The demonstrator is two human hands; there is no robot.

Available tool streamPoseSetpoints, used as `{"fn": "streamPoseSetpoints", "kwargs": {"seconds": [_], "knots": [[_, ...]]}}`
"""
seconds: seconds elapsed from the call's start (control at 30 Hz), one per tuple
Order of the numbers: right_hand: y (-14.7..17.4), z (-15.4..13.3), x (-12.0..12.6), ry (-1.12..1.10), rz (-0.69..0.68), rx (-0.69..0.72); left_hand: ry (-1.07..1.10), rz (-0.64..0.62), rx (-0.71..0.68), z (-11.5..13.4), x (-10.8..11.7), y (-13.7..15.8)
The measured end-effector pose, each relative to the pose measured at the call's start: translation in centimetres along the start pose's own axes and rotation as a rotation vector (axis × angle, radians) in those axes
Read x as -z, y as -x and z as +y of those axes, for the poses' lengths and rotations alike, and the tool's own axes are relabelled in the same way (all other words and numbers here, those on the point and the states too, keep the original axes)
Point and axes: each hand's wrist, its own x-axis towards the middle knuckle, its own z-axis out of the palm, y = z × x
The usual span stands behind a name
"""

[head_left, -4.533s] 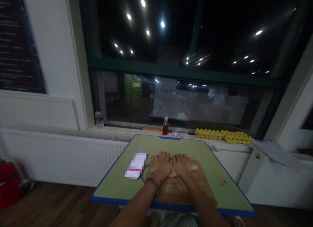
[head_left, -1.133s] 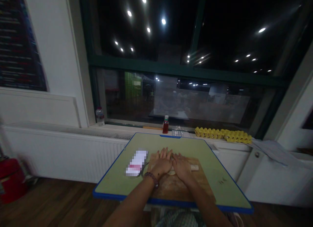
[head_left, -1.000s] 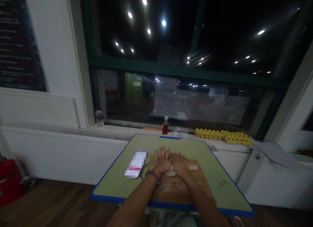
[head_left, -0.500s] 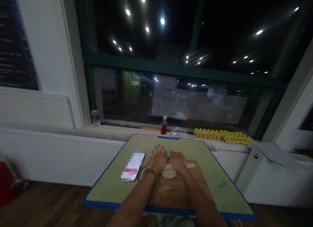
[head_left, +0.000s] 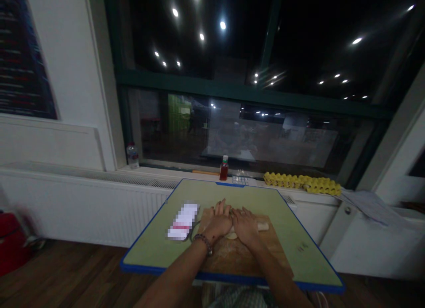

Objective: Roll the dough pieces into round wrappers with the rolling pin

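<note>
"Blue-rimmed green tbl [head_left: 294,235]: any room?"
"R of board [head_left: 235,258], beyond it too; phone [head_left: 182,223] L."
"Hands?"
"L hand [head_left: 218,223], R hand [head_left: 245,227], fingers spread, atop rolling pin [head_left: 263,226]; pale flat dough [head_left: 231,236] on board under pin, mostly hidden."

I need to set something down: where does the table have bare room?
Bare table: right of the board, beyond it, and between phone and near blue edge. Crowded: the board, under left hand, right hand, rolling pin and dough.

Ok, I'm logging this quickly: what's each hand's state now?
Left hand: open, palm down on the rolling pin.
Right hand: open, palm down on it too.
</note>
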Motion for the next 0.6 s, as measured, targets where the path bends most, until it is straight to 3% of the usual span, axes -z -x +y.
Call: {"fn": "streamPoseSetpoints", "kwargs": {"seconds": [0.27,0.43,0.6], "knots": [[2.0,-0.3,0.2,-0.062,0.036,0.018,0.051,-0.009,-0.009,0.2,0.0,1.5],[0.8,0.1,-0.4,-0.078,0.038,0.016,0.006,0.042,0.034,0.5,0.6,0.9],[-1.5,0.6,-1.2,0.012,0.002,0.068,-0.009,0.007,0.085,0.4,2.2,0.2]]}}
